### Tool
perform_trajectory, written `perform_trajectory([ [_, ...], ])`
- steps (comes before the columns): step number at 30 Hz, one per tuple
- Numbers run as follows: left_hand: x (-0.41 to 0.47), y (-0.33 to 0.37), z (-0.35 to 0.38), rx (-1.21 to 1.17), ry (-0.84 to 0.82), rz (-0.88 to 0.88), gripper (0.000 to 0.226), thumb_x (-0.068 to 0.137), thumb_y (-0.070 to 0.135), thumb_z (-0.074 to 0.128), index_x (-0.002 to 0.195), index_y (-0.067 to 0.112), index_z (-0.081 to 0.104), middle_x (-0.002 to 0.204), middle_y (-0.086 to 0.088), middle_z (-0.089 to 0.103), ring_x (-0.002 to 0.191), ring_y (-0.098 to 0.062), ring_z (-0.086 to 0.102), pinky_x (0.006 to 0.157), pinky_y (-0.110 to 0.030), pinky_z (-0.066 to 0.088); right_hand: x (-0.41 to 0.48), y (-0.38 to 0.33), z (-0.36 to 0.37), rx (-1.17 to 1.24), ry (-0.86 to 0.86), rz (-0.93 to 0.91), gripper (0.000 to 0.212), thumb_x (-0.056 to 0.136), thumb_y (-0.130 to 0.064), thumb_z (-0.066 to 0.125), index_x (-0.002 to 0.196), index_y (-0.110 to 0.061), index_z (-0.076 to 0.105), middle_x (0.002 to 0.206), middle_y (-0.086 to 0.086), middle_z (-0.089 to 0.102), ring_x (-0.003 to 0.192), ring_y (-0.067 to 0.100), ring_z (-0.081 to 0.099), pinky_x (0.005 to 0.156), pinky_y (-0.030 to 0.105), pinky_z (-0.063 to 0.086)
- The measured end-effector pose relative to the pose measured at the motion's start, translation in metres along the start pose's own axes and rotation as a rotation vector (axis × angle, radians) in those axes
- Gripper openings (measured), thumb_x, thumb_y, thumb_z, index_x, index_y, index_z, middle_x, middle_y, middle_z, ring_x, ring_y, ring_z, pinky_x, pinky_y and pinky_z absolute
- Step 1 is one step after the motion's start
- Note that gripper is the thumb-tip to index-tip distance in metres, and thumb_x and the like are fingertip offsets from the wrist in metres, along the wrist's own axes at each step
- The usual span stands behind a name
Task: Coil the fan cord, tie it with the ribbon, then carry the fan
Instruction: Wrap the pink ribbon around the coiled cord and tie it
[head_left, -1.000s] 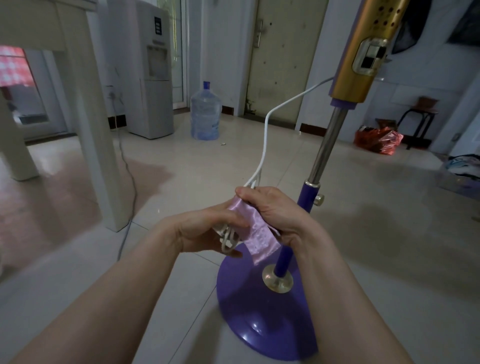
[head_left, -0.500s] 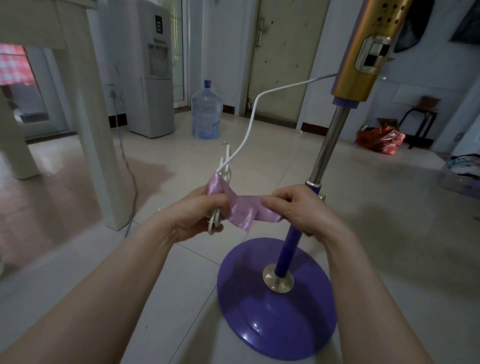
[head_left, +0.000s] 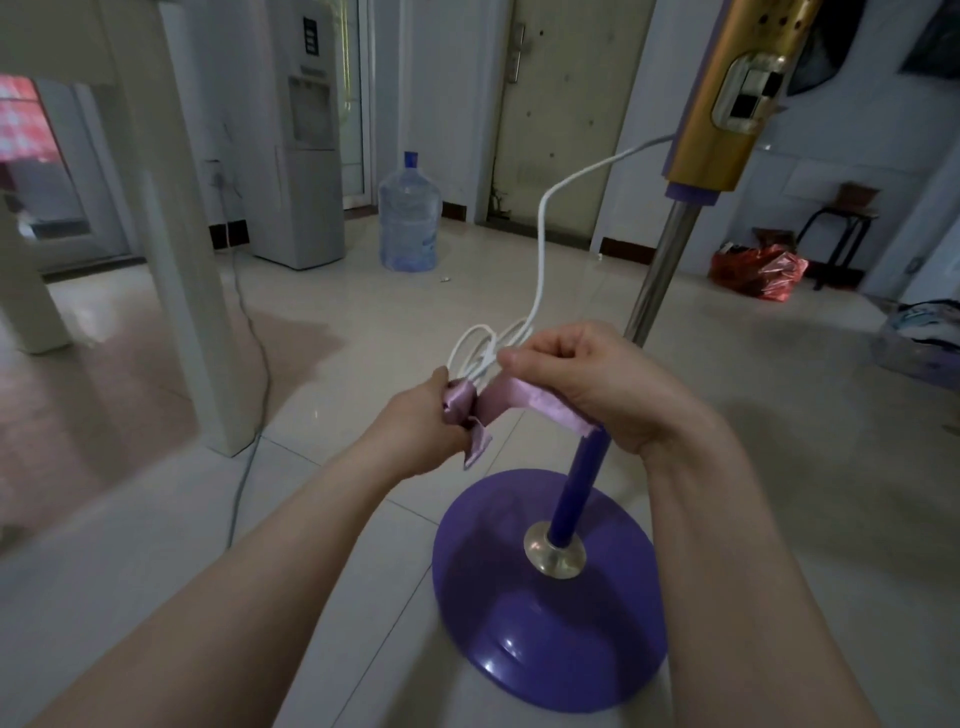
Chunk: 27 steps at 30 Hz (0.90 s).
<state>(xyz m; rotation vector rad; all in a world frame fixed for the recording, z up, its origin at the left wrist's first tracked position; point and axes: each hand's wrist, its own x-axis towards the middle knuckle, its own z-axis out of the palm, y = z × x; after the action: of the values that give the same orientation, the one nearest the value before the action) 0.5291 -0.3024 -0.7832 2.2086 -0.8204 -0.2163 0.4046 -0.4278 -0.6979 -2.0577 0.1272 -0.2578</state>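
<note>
The standing fan has a round purple base (head_left: 550, 623), a purple and steel pole (head_left: 657, 280) and a gold control housing (head_left: 727, 98). Its white cord (head_left: 543, 244) drops from the housing into a small coil (head_left: 480, 348) between my hands. A pink satin ribbon (head_left: 524, 402) is wrapped around the coil. My left hand (head_left: 421, 426) pinches one ribbon end at the coil. My right hand (head_left: 587, 379) grips the other end, drawn out to the right in front of the pole. The fan head is out of view.
A white table leg (head_left: 176, 249) stands close on the left with a grey cable (head_left: 249, 395) trailing past it. A water dispenser (head_left: 306, 145) and a water jug (head_left: 410, 218) stand at the back. A red bag (head_left: 758, 270), a stool (head_left: 836, 228) and a basket (head_left: 919, 338) sit to the right.
My hands have risen and turned the coil so its loops point up and away. The ribbon has gone around the coil, and my right hand now pulls its end rightward.
</note>
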Motion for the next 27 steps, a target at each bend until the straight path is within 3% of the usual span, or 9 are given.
perform_trajectory([
  [3,-0.003,0.001,0.012,0.285,0.053,0.076,0.065,0.082,0.021,0.059,0.14,0.012,0.031,0.114,-0.019,0.063,0.103,-0.039,0.059,0.077,-0.036,0.045,0.004,0.001,0.006,0.123,0.011,0.023,0.03,0.094,-0.024,0.06,0.073,-0.003,0.068,0.044,-0.006,0.06,0.039,-0.001,0.053,0.041,0.009,0.039],
  [5,-0.004,0.004,0.021,0.445,0.135,0.118,0.063,0.086,0.02,0.055,0.141,0.005,0.029,0.112,-0.02,0.062,0.1,-0.039,0.06,0.073,-0.035,0.042,0.012,0.003,0.019,0.23,0.098,0.075,0.032,0.093,-0.021,0.062,0.079,0.007,0.067,0.047,-0.001,0.059,0.041,0.003,0.054,0.04,0.011,0.04],
  [7,-0.004,0.005,0.027,0.575,0.161,0.14,0.058,0.087,0.023,0.053,0.138,0.002,0.034,0.111,-0.018,0.061,0.097,-0.037,0.061,0.074,-0.037,0.043,0.02,0.009,0.03,0.281,0.225,0.146,0.03,0.091,-0.021,0.065,0.082,0.008,0.07,0.06,0.009,0.065,0.05,0.011,0.06,0.045,0.02,0.049],
  [9,-0.007,0.002,0.033,0.714,0.157,0.165,0.058,0.087,0.028,0.05,0.136,0.0,0.038,0.114,-0.016,0.059,0.096,-0.033,0.061,0.078,-0.037,0.045,0.027,0.02,0.037,0.129,0.308,0.188,0.024,0.089,-0.019,0.067,0.079,0.002,0.072,0.075,0.019,0.071,0.064,0.025,0.068,0.065,0.037,0.06],
  [11,-0.008,0.0,0.039,0.741,0.196,0.186,0.074,0.087,0.027,0.052,0.145,-0.005,0.019,0.115,-0.016,0.059,0.095,-0.031,0.061,0.078,-0.035,0.045,0.033,0.028,0.04,0.0,0.35,0.241,0.022,0.087,-0.018,0.067,0.082,0.003,0.073,0.084,0.025,0.072,0.077,0.039,0.069,0.078,0.051,0.056],
  [13,-0.01,0.001,0.043,0.611,0.241,0.186,0.093,0.085,0.028,0.058,0.148,-0.004,-0.004,0.112,-0.016,0.062,0.094,-0.031,0.062,0.077,-0.035,0.046,0.038,0.032,0.041,-0.071,0.384,0.284,0.023,0.086,-0.019,0.066,0.074,-0.001,0.071,0.073,0.02,0.072,0.062,0.032,0.067,0.072,0.045,0.057],
  [16,-0.014,0.008,0.04,0.402,0.312,0.228,0.111,0.077,0.034,0.068,0.148,0.006,-0.012,0.1,-0.013,0.066,0.086,-0.032,0.063,0.069,-0.037,0.045,0.04,0.039,0.041,-0.211,0.427,0.315,0.025,0.085,-0.023,0.064,0.064,-0.01,0.066,0.061,0.012,0.068,0.058,0.027,0.066,0.066,0.039,0.056],
  [20,-0.02,0.008,0.038,0.402,0.346,0.38,0.121,0.076,0.032,0.071,0.143,0.029,-0.03,0.101,-0.01,0.064,0.078,-0.028,0.062,0.065,-0.034,0.045,0.037,0.042,0.034,-0.039,0.356,0.345,0.032,0.093,-0.03,0.056,0.067,-0.015,0.066,0.048,0.001,0.06,0.047,0.017,0.058,0.06,0.037,0.053],
  [27,-0.023,0.012,0.037,0.417,0.315,0.45,0.1,0.081,0.032,0.064,0.15,0.036,-0.009,0.102,-0.01,0.06,0.081,-0.03,0.058,0.065,-0.033,0.039,0.032,0.039,0.018,0.081,0.214,0.362,0.035,0.097,-0.035,0.04,0.08,-0.014,0.063,0.04,-0.006,0.047,0.03,0.009,0.04,0.033,0.017,0.035],
])
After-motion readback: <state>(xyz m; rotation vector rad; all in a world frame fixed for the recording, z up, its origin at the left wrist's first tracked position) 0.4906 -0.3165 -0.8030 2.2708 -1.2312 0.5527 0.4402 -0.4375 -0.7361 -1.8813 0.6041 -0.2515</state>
